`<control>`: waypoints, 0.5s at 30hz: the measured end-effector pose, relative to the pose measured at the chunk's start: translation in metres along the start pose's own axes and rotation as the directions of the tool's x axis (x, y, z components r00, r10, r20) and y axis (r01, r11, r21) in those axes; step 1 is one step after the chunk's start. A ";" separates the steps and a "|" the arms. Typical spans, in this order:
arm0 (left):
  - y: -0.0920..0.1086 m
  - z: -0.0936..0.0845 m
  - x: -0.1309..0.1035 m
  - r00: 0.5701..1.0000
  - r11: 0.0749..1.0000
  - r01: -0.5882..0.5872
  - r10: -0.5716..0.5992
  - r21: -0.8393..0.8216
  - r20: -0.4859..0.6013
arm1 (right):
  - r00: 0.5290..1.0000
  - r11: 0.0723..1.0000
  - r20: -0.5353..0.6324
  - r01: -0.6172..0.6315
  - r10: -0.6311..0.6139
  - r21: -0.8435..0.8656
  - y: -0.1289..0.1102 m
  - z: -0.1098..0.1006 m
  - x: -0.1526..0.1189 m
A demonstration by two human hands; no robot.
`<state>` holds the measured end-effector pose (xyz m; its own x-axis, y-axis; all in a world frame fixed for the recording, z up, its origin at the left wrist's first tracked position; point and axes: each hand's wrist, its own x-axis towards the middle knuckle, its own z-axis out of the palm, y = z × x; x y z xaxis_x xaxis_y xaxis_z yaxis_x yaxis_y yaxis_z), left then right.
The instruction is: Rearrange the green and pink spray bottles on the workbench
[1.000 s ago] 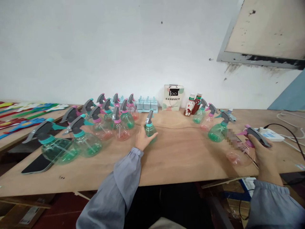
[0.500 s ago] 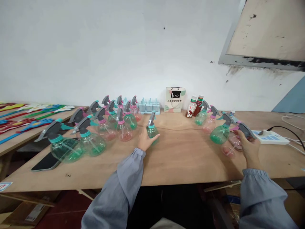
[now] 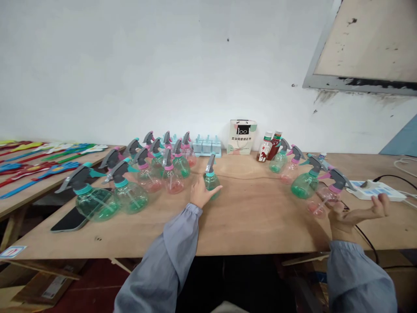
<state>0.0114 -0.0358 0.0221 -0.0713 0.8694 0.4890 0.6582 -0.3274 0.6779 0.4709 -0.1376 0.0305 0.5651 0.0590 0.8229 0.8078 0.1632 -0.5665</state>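
In the middle of the table, my left hand (image 3: pixel 202 194) curves around the body of a green spray bottle (image 3: pixel 212 179), its thumb across the front. That bottle stands upright, with a grey trigger head and a teal collar. Over at the right, my right hand (image 3: pixel 353 217) is open, fingers spread and palm turned up. Beside its fingertips stands a pink spray bottle (image 3: pixel 322 202) with a grey and pink head; the hand no longer grips it. Another green spray bottle (image 3: pixel 303 185) is just left of that one, with a pink spray bottle (image 3: pixel 289 172) behind.
Several green and pink spray bottles (image 3: pixel 133 198) cluster on the left, near a dark phone (image 3: pixel 67 221). At the back are light-blue popsicle molds (image 3: pixel 206 147), a paper bag (image 3: pixel 241 138) and two drink bottles (image 3: pixel 264 150). A power strip (image 3: pixel 381 191) with cables lies right.
My right hand has let go of the pink spray bottle's head and opened, moving down and right. My left hand stays at the green bottle. The view has shifted slightly.
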 end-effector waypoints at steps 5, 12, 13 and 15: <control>0.001 0.008 -0.008 0.997 0.998 -0.065 0.063 0.027 0.051 | 0.937 0.939 0.218 0.210 -0.274 0.274 -0.083 0.021 -0.046; 0.010 0.025 -0.027 0.925 0.895 -0.381 0.367 0.233 0.102 | 0.508 0.870 0.795 -0.161 -0.331 0.465 -0.205 0.115 -0.120; 0.012 0.027 -0.029 0.906 0.869 -0.424 0.410 0.256 0.110 | 0.501 0.852 0.806 -0.223 -0.316 0.474 -0.212 0.127 -0.128; 0.012 0.027 -0.029 0.871 0.827 -0.490 0.476 0.274 0.121 | 0.502 0.804 0.816 -0.338 -0.286 0.489 -0.219 0.146 -0.137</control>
<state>0.0421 -0.0548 0.0012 0.3418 0.6464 0.6822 0.7852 -0.5953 0.1706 0.1921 -0.0380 0.0481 -0.0846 0.7870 0.6112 0.3768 0.5931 -0.7115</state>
